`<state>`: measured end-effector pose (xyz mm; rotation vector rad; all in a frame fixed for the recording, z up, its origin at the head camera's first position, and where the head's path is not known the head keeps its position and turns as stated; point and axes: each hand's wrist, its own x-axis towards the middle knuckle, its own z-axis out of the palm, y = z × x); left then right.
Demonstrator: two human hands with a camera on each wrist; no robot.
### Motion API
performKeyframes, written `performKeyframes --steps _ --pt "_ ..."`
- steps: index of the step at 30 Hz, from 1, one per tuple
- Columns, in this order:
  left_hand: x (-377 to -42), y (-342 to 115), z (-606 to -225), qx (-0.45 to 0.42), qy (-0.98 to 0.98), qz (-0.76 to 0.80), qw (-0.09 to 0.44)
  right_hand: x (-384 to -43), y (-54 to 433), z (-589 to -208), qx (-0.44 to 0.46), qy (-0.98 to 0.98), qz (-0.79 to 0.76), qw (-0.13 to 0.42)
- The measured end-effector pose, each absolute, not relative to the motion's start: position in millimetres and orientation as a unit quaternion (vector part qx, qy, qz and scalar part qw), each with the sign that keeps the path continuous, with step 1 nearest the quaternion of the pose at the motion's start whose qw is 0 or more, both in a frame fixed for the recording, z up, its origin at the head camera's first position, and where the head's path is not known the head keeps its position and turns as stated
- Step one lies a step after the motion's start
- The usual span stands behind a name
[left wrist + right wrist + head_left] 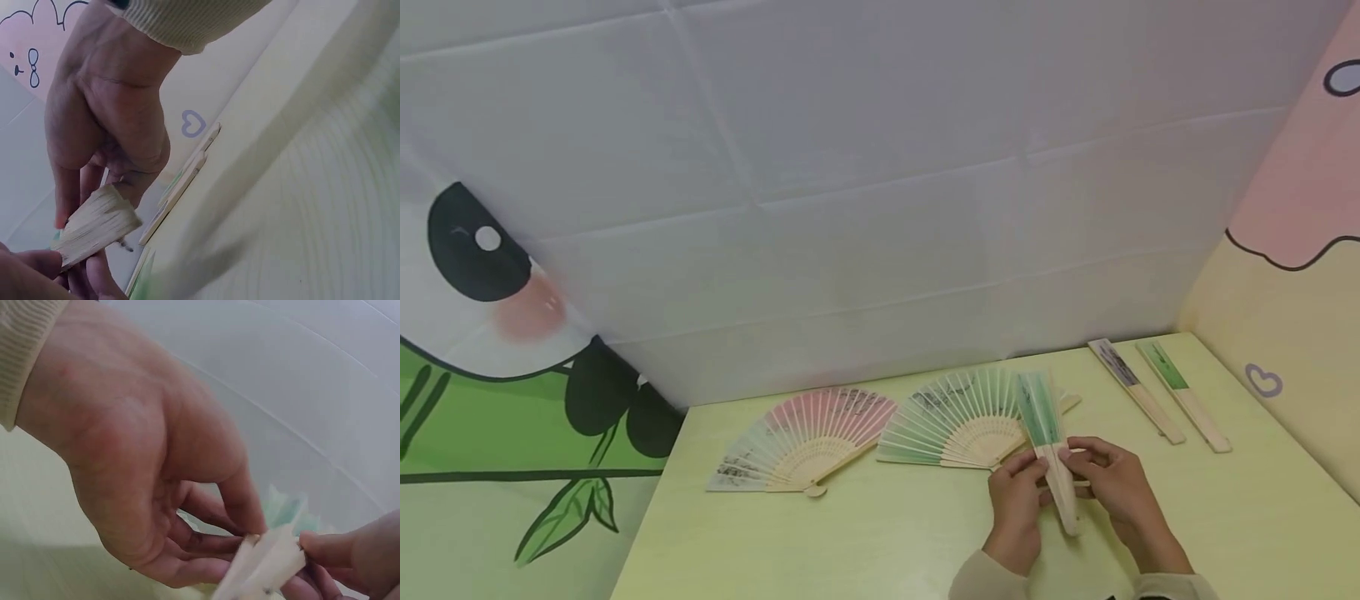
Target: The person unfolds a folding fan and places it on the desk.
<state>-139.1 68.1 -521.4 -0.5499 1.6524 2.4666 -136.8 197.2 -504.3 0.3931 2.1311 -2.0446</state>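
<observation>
Both hands hold one green folding fan (1041, 417), nearly folded, with its leaf pointing away and its pale wooden ribs (265, 562) toward the body. The left hand (1017, 500) pinches the ribs from the left side. From the right, the right hand (1112, 492) grips them with thumb and curled fingers. The fan is tilted and held above the table, its shadow falling below. Behind it, to the left, lies a spread green fan (970, 417), partly covered by the held one in the head view.
A spread pink and grey fan (808, 442) lies further left on the pale yellow table (820, 550). Two folded fans, one dark-printed (1135, 387) and one green (1183, 396), lie at the back right. A white cloth wall (865, 208) stands behind.
</observation>
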Motion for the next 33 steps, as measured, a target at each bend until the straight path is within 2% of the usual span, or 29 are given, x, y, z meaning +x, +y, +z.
performKeyframes --steps 19,33 --pt "-128.1 44.7 -518.7 -0.183 0.494 0.850 -0.026 -132.9 192.4 -504.6 0.168 0.681 -0.712 0.038" --pt "-113.4 49.9 -521.6 -0.194 0.482 0.853 -0.057 -126.4 198.6 -505.3 0.217 0.637 -0.740 -0.005"
